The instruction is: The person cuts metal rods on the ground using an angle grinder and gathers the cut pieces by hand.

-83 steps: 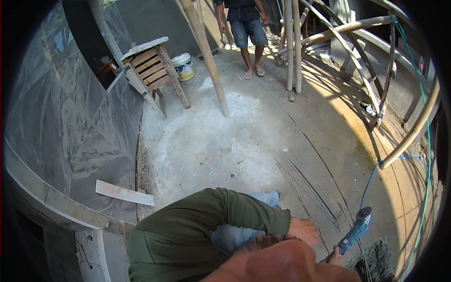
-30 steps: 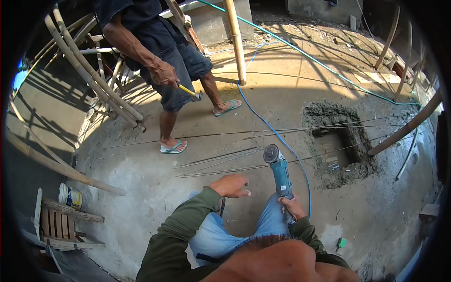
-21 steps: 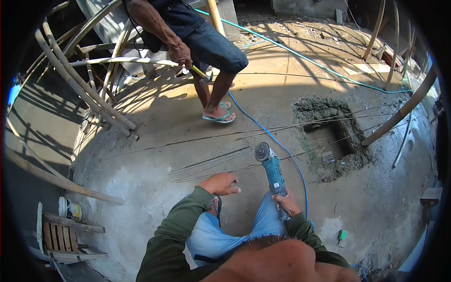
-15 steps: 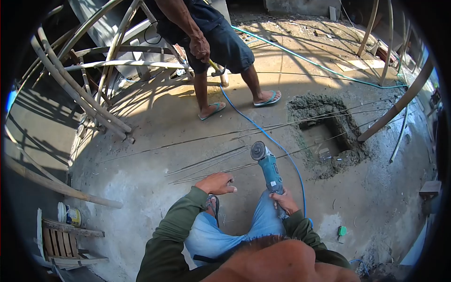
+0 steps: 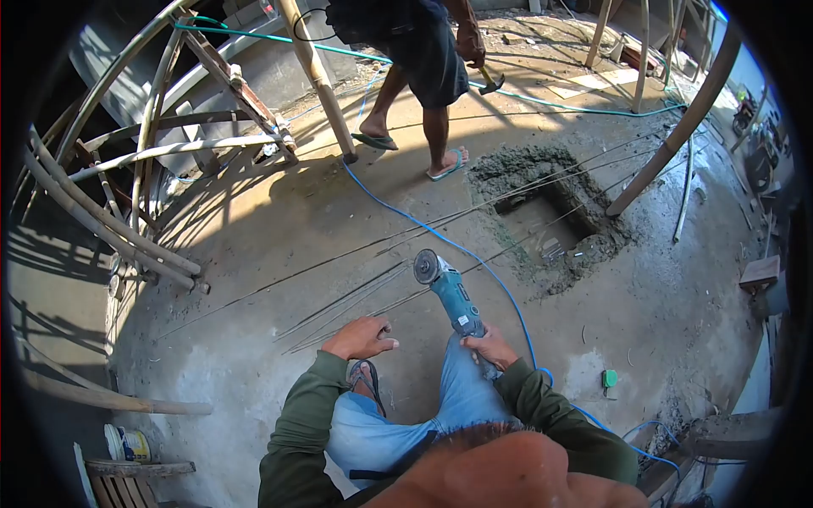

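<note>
My right hand (image 5: 491,348) is wrapped around the rear handle of a teal angle grinder (image 5: 457,299), over my right knee. The grinder points up and away from me, its round disc (image 5: 426,267) at the far end and clear of the rods. My left hand (image 5: 362,339) hangs above my left foot, empty, with its fingers loosely curled and the thumb apart. Beyond it, several thin metal rods (image 5: 343,298) lie on the concrete floor. A blue cord (image 5: 508,292) runs across the floor to the right of the grinder.
Another person in dark shorts (image 5: 423,63) walks ahead, carrying a hammer (image 5: 490,82). A square pit (image 5: 550,220) ringed with wet concrete lies to the right, beside a slanted pole (image 5: 669,152). Bamboo poles (image 5: 127,229) lean at left. A green object (image 5: 610,378) sits at lower right.
The other person has stepped away, with the hammer now farther right. The view has shifted, so floor things appear moved left. My right hand still holds the grinder; my left keeps its pose.
</note>
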Tool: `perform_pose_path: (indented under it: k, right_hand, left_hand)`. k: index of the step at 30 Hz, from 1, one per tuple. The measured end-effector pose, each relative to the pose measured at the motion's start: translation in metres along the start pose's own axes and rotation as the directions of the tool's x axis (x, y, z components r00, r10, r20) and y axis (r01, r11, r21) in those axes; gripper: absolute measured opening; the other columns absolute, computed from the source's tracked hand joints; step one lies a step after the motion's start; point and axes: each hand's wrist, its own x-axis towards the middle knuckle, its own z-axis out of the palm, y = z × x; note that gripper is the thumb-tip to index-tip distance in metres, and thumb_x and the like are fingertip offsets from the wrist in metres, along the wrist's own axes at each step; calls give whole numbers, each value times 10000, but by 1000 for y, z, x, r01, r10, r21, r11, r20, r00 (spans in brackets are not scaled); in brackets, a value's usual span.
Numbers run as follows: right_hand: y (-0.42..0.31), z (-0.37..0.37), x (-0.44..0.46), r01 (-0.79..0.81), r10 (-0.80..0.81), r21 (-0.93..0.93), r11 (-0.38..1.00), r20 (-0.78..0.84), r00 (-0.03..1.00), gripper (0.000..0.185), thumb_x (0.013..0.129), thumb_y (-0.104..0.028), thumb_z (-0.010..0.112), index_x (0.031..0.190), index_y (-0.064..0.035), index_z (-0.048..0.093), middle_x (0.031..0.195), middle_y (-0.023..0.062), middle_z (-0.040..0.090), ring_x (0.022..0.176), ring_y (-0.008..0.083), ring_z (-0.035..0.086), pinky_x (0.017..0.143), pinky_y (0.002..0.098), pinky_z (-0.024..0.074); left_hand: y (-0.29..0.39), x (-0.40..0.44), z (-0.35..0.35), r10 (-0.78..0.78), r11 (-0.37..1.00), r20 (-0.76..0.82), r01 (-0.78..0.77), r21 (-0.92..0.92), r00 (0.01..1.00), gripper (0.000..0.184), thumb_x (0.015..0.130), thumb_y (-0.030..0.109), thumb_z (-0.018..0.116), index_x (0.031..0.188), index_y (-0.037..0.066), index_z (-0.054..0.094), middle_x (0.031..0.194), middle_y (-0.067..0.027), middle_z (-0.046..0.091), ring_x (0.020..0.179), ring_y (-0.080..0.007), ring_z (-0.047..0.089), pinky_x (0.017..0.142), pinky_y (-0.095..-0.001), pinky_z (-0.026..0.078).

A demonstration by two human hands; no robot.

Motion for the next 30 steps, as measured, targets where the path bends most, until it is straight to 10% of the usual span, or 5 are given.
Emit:
perform_pose_path:
  k: [30]
  right_hand:
    - [9, -8, 9, -25, 25, 4, 1000, 33, 999, 360, 741, -94, 738, 1052, -29, 568, 698, 12, 585, 435, 86, 507, 386, 246, 421]
  left_hand:
    - [-3, 2, 5, 0, 1000, -18, 1, 12, 1000, 517, 820, 434, 646, 1061, -22, 615, 958, -203, 653, 918, -374, 617, 784, -440, 477]
